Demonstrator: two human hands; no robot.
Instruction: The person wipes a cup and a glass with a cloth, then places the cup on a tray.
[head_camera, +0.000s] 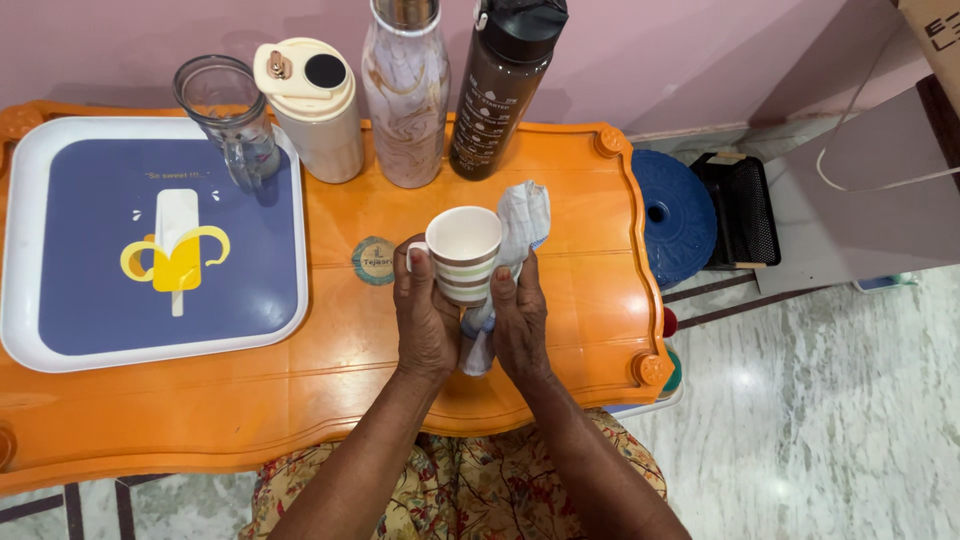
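My left hand (424, 318) grips a striped white mug (464, 252) from its left side, its handle towards the left and its mouth facing up. My right hand (519, 322) holds a pale blue-and-white cloth (523, 222) against the mug's right side; the cloth sticks up above my fingers and hangs down between both hands. Both hands are over the middle of the orange table (350, 390).
A white tray with a blue centre (25, 330) lies at the left, a clear glass (228, 115) standing on its far corner. A cream flask (315, 105), a marbled bottle (405, 95) and a dark bottle (500, 85) line the back edge. A blue disc (675, 215) and black basket (745, 205) sit at the right.
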